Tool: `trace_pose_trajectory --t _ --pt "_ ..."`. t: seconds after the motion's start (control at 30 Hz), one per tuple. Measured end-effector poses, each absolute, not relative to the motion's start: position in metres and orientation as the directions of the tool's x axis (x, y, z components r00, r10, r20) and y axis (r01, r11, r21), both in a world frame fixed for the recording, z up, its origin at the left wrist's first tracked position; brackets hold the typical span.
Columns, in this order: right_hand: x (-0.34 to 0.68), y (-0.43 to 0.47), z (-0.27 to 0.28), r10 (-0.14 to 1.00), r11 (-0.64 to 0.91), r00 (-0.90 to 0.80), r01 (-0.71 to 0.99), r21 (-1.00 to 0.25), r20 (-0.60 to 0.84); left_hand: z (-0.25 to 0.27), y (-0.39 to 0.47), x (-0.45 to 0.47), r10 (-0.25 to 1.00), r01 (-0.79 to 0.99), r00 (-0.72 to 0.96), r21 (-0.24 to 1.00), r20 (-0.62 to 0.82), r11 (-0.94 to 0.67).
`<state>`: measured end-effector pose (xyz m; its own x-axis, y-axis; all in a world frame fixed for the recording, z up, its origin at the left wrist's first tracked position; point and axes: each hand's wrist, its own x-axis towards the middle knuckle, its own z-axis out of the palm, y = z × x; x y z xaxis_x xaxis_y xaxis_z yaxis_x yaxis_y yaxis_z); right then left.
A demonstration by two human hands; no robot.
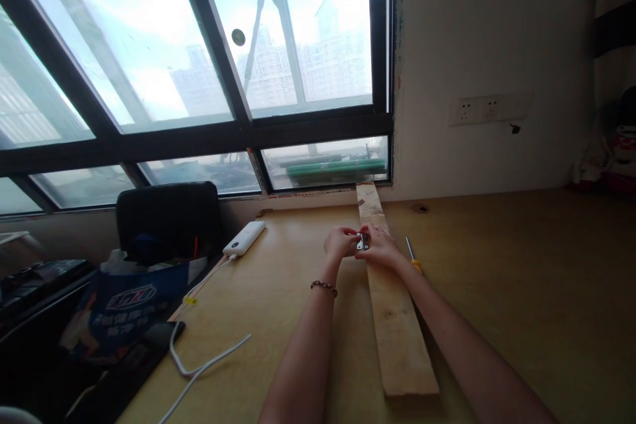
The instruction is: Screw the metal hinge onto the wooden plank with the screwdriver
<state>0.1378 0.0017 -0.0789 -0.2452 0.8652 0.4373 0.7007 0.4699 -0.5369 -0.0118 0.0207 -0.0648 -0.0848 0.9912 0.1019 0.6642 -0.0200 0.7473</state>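
A small silver metal hinge (363,242) with dark holes sits between my two hands, over a long wooden board (397,324). My left hand (340,242) pinches its left side with closed fingers. On the other side, my right hand (380,246) grips the hinge's right edge, its fingers bent around it. The fingers partly cover the hinge, and I cannot tell whether it touches the board. Just right of the board and my right forearm lies a screwdriver (415,265) with a yellow handle, its shaft pointing away from me.
The board lies lengthwise on a wooden table (298,318), reaching toward the window (308,46). A white power bank (245,238) with a white cable (199,368) lies at the table's left edge. Beyond that edge stand a black chair (169,212) and a blue bag (129,305).
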Motion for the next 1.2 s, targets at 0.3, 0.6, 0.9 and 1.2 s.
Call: trace_pose_trajectory --t 0.3,0.6,0.9,1.2 --pt "0.135 -0.001 -0.077 0.865 0.467 -0.258 0.727 -0.504 0.431 -0.055 0.015 -0.009 0.990 0.719 -0.071 0.694 0.121 -0.034" --pt "0.133 -0.001 -0.076 0.867 0.463 -0.258 0.731 -0.500 0.426 -0.081 0.032 -0.016 0.997 0.436 -0.059 0.900 0.043 -0.013" --pt "0.135 0.001 -0.077 0.860 0.478 -0.268 0.721 -0.502 0.434 -0.090 0.036 -0.017 0.999 0.249 -0.037 0.969 0.020 -0.011" --pt "0.135 0.000 -0.077 0.856 0.483 -0.275 0.725 -0.490 0.437 -0.089 0.031 -0.016 0.996 0.091 -0.033 0.992 -0.082 0.085"
